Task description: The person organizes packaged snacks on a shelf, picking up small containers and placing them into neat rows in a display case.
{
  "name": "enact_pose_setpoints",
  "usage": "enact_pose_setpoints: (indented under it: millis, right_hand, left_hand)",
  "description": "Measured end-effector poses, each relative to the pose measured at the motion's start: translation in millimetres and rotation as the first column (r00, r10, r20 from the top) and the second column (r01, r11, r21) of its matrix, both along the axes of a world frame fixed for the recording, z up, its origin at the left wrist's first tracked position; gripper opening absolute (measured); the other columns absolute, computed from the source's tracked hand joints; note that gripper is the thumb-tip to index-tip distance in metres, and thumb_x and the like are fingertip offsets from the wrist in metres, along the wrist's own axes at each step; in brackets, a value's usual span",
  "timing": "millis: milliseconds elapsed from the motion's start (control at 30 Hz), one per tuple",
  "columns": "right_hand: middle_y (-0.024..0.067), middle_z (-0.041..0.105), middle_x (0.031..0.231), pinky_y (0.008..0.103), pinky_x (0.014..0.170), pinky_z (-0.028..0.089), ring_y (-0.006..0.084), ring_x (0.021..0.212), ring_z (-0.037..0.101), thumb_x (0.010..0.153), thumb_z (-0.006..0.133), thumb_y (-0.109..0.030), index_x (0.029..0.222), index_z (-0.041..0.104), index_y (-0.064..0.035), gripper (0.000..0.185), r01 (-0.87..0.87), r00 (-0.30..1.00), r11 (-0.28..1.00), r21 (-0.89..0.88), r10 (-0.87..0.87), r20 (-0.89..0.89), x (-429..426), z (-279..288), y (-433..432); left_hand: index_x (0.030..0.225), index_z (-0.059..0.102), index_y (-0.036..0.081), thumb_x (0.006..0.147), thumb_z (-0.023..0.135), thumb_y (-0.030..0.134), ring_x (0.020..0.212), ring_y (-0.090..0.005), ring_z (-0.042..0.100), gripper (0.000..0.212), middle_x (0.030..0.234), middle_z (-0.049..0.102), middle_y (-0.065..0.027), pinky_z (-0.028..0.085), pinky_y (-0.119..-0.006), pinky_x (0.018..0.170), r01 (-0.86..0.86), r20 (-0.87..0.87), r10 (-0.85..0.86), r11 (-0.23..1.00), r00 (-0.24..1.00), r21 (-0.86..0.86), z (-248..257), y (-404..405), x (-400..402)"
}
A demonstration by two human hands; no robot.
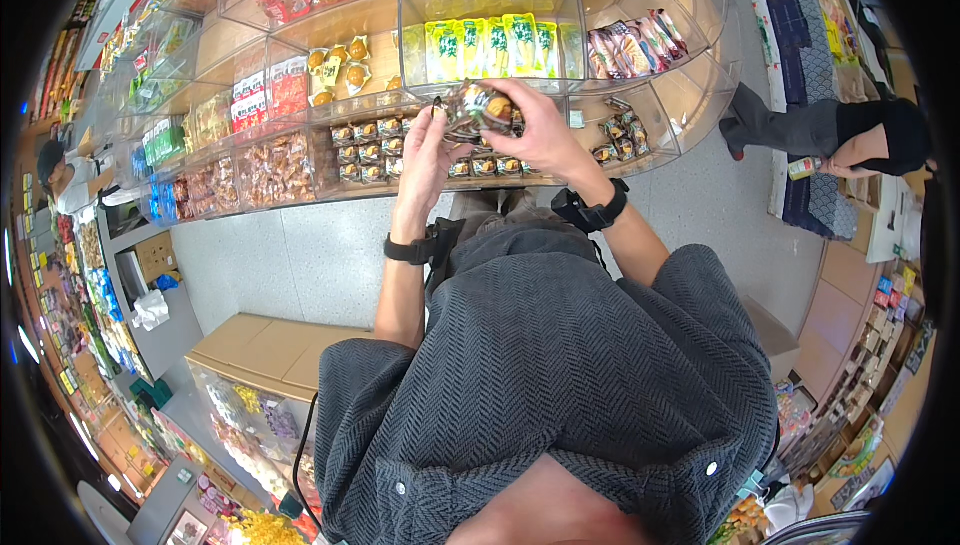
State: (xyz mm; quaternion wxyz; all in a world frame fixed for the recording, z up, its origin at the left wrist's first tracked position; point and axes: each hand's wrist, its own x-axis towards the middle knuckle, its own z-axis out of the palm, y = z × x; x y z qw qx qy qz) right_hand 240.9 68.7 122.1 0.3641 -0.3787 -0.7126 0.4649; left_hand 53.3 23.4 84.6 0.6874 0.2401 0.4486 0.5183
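Observation:
My right hand (544, 128) grips a dark wrapped snack (480, 111) with a round golden-brown picture on its shiny wrapper. It may be more than one piece. On the other side of it, my left hand (429, 151) has thumb and fingertips pinched at the wrapper's edge. A small dark bit shows at those fingertips; whether it belongs to the wrapper I cannot tell. Both hands are above a clear plastic bin, where similar wrapped snacks (369, 151) stand in rows. More dark wrapped pieces (622, 132) lie loosely in the bin to the right.
Yellow-green snack packs (491, 46) stand upright in the bin behind my hands. Round brown items (337, 68) sit to their left. Clear bin walls (491, 83) rise between compartments. A person (847, 128) holding a bottle is at right; another person (71, 177) is at far left.

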Motion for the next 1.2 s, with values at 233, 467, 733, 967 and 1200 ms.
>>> enact_pose_setpoints:
  millis: [233,467,733,967,1200]
  right_hand:
    - [0.0154,0.056,0.113,0.0345,0.092,0.045,0.0289,0.107,0.056,0.070,0.070,-0.005,0.121,0.052,-0.0021,0.054,-0.096,0.992,0.990,0.104,0.088,0.086,-11,-11,4]
    - [0.0128,0.053,0.116,0.0333,0.094,0.044,0.0257,0.109,0.055,0.071,0.071,-0.003,0.122,0.052,-0.0001,0.055,-0.157,0.984,0.987,0.026,0.154,0.089,-20,-12,2]
    - [0.0081,0.055,0.113,0.0279,0.089,0.049,0.0137,0.105,0.055,0.079,0.074,-0.008,0.126,0.045,0.0036,0.057,-0.074,0.930,0.914,-0.399,-0.081,-0.358,-41,-47,0]
    - [0.0081,0.059,0.111,0.0266,0.083,0.048,0.0133,0.096,0.058,0.079,0.073,-0.008,0.127,0.048,-0.0058,0.054,0.113,0.971,0.921,-0.373,-0.023,0.237,-28,-173,12]
    - [0.0093,0.059,0.117,0.0329,0.086,0.046,0.0237,0.104,0.057,0.073,0.070,-0.006,0.126,0.050,-0.0082,0.057,0.020,0.841,0.791,-0.611,0.318,0.439,-59,-268,-7]
  left_hand:
    - [0.133,0.037,0.003,0.098,0.044,0.042,0.108,-0.0247,0.058,0.053,0.123,0.053,-0.0131,0.052,-0.046,0.090,0.006,0.191,-0.025,0.995,0.981,0.101,-1,-7,-1]
    - [0.139,0.026,0.010,0.088,0.064,0.014,0.111,-0.0246,0.056,0.064,0.122,0.051,-0.0131,0.055,-0.047,0.088,0.001,0.112,-0.021,0.985,0.993,0.173,-6,-20,-10]
    - [0.132,0.037,0.012,0.089,0.062,0.008,0.097,-0.0183,0.060,0.050,0.111,0.053,-0.0087,0.059,-0.038,0.076,-0.163,-0.013,0.162,0.986,0.987,-0.027,-8,-31,-27]
    - [0.131,0.040,0.011,0.088,0.063,0.010,0.097,-0.0197,0.060,0.049,0.111,0.052,-0.0117,0.060,-0.037,0.076,-0.246,-0.031,0.245,0.968,0.969,-0.039,-24,-44,-63]
    - [0.133,0.036,0.012,0.089,0.061,0.007,0.099,-0.0198,0.061,0.051,0.114,0.056,-0.0107,0.058,-0.037,0.080,-0.255,-0.064,0.249,0.959,0.966,-0.124,-30,-62,-90]
